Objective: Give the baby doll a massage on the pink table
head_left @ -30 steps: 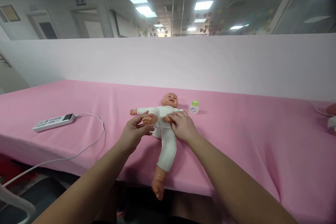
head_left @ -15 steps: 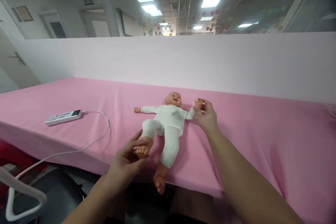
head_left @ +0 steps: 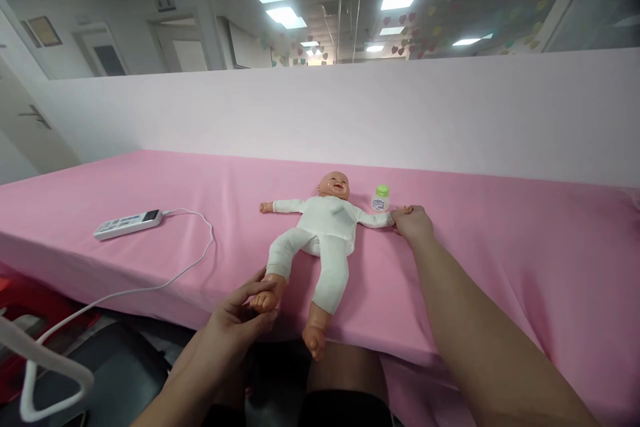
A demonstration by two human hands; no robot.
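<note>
A baby doll point(head_left: 327, 219) in a white cloth suit lies on its back on the pink-covered table point(head_left: 480, 247), head toward the wall. My left hand point(head_left: 237, 317) is closed around the doll's foot on the left, thumb below and fingers over the ankle. With my right hand point(head_left: 413, 221) I grip the doll's hand on the right, and that arm is stretched out sideways. Just behind this arm stands a small clear bottle point(head_left: 380, 200) with a green cap and a printed label. The doll's other foot point(head_left: 314, 332) hangs over the table's front edge.
A white power strip point(head_left: 129, 224) lies on the left, its cord point(head_left: 187, 263) running off the front edge. Below it are a dark chair seat point(head_left: 115, 367) and a red stool point(head_left: 45, 307). A white wall point(head_left: 320, 113) with glass above closes off the back.
My right hand has moved the doll's arm outward and down, straightening it, and the green-capped bottle now shows behind it. My left hand and the held foot have shifted slightly left and down.
</note>
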